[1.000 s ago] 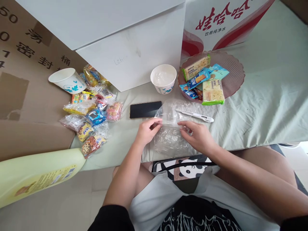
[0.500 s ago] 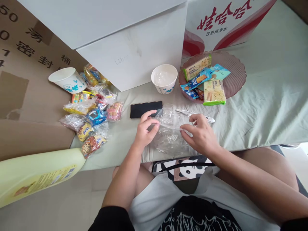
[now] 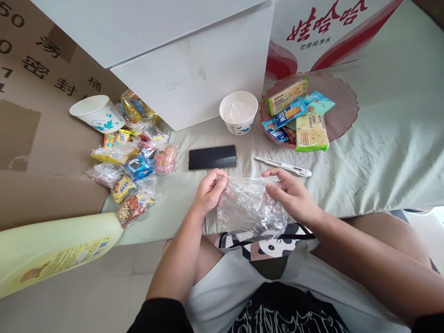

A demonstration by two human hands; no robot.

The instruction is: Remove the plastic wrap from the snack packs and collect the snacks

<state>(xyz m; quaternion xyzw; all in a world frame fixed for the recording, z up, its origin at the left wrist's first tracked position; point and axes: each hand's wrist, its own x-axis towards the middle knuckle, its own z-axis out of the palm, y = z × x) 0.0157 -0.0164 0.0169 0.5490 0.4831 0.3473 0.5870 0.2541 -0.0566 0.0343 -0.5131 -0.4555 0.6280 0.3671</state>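
Note:
A clear, crinkled plastic bag [image 3: 248,208] hangs between my two hands at the front edge of the cloth-covered surface. My left hand [image 3: 209,190] is closed, pinching the bag's upper left corner between thumb and fingers. At the upper right of the bag, my right hand [image 3: 289,192] grips its edge with bent fingers, the index finger stretched out along the top; part of this grip is hidden. Just beyond the hands lie a black phone [image 3: 212,157] on the left and a white utility knife [image 3: 283,166] on the right.
Behind stands a white paper bowl [image 3: 238,113] with clear plastic inside. Packaged biscuits lie on a pink scalloped plate [image 3: 342,111]. To the left are wrapped snacks [image 3: 138,166], a tilted paper bowl [image 3: 98,114] and a yellow-green bottle [image 3: 62,249]. White [image 3: 194,69] and brown boxes [image 3: 52,138] rise behind.
The bag has come down toward my lap and its top edge now spreads wider between my hands. My left hand has drawn back from the phone, and the knife shows fully.

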